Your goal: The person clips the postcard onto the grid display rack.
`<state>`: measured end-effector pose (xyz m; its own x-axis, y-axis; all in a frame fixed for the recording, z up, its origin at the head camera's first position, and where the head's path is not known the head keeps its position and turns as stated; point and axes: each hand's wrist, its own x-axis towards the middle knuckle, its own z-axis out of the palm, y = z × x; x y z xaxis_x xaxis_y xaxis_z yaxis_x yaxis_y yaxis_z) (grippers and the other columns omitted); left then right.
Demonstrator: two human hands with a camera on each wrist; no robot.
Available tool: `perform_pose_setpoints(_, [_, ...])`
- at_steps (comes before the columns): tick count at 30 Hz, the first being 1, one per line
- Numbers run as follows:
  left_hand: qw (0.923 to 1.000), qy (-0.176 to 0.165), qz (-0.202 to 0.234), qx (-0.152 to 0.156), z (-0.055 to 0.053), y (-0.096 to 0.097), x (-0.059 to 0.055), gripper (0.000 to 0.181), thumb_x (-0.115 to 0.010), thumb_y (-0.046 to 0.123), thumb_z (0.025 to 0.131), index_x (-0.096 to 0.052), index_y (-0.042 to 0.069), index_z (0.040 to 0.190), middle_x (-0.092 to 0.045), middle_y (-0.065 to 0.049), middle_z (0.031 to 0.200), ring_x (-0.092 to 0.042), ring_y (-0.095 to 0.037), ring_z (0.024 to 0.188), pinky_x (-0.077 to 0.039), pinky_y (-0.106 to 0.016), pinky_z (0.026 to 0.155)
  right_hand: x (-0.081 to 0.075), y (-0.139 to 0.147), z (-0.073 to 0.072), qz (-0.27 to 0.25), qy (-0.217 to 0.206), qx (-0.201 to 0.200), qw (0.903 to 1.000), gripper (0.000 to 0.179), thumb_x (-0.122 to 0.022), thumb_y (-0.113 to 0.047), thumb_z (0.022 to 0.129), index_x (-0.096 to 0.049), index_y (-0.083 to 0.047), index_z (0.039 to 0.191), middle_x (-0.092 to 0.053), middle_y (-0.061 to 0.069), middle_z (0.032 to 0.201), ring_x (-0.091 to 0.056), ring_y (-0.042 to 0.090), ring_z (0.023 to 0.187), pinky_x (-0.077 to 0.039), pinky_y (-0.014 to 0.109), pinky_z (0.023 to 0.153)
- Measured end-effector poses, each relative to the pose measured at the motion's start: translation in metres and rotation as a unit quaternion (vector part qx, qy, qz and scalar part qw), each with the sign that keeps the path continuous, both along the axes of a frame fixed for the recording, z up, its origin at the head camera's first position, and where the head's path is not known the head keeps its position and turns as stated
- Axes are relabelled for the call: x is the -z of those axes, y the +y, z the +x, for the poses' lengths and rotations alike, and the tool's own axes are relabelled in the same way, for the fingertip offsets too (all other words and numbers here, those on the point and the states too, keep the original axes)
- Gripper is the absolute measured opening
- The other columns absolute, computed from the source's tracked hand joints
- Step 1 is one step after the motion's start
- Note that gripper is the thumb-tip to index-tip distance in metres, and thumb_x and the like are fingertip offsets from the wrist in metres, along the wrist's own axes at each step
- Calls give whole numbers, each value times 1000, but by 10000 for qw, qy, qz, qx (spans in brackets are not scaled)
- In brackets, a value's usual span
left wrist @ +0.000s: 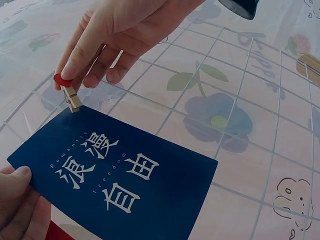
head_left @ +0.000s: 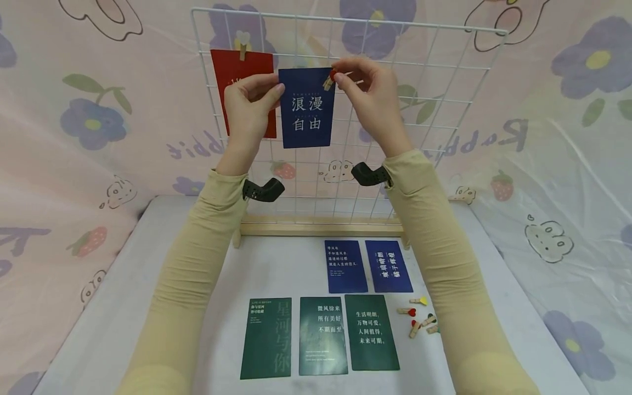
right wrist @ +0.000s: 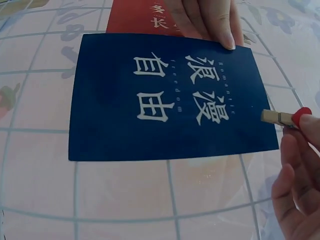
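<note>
We see the blue card [head_left: 307, 108] held upright in front of the white wire grid [head_left: 434, 99], just beside the red card [head_left: 247, 65]. The left hand [head_left: 252, 109] pinches it by the upper part of its left edge, thumb on the front; this probably steadies it while leaving the lettering uncovered. The fingers of the right hand [head_left: 372, 93] are drawn close together on the red head of a wooden peg [head_left: 328, 83], whose tip overlaps the card near its top right corner. We take that grip on the end as a way of working the peg's spring, but cannot tell whether it bites the card alone or a wire as well. The red card has a white heart clip [head_left: 242, 46] at its top edge, which seems to keep it hanging unaided. Below, the grid stands in a wooden base [head_left: 321, 227] on the white table [head_left: 276, 263]. There we find two blue cards [head_left: 345, 266] side by side, three green cards [head_left: 323, 334] in a nearer row, and loose pegs [head_left: 415, 329] to their right, perhaps set there within the right hand's reach. Around us hangs pale pink cloth [head_left: 543, 181] printed with flowers, strawberries and rabbits.
</note>
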<state>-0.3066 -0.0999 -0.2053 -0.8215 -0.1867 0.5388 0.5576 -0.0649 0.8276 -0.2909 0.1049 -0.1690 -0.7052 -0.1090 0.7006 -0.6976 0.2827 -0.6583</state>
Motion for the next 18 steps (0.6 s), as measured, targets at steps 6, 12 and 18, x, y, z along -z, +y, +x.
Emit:
perform_pose_setpoints(6, [9997, 66, -91, -239, -3, 1, -4, 23, -72, 5, 84, -72, 1, 106, -71, -7, 98, -64, -20, 89, -55, -23, 79, -2, -2, -15, -90, 24, 107, 9999, 16, -64, -4, 91, -69, 2, 105, -69, 6, 96, -60, 17, 83, -49, 24, 75])
perform_pose_setpoints(12, [9993, 66, -86, -353, -6, 2, -5, 24, -73, 6, 83, -72, 0, 106, -71, -8, 98, -64, -20, 88, -55, -23, 78, -8, -7, -17, 96, 192, 381, 9990, 16, -64, -7, 92, -69, 1, 105, -69, 5, 97, -60, 15, 85, -47, 22, 72])
perform_pose_setpoints(18, [9988, 215, -85, -441, -5, 3, -7, 22, -73, 6, 83, -73, 0, 104, -71, -8, 95, -65, -19, 86, -55, -23, 76, -16, -14, -3, 142, 485, 620, 9968, 16, -62, -6, 93, -69, 2, 104, -70, 7, 97, -57, 14, 79, -43, 21, 66])
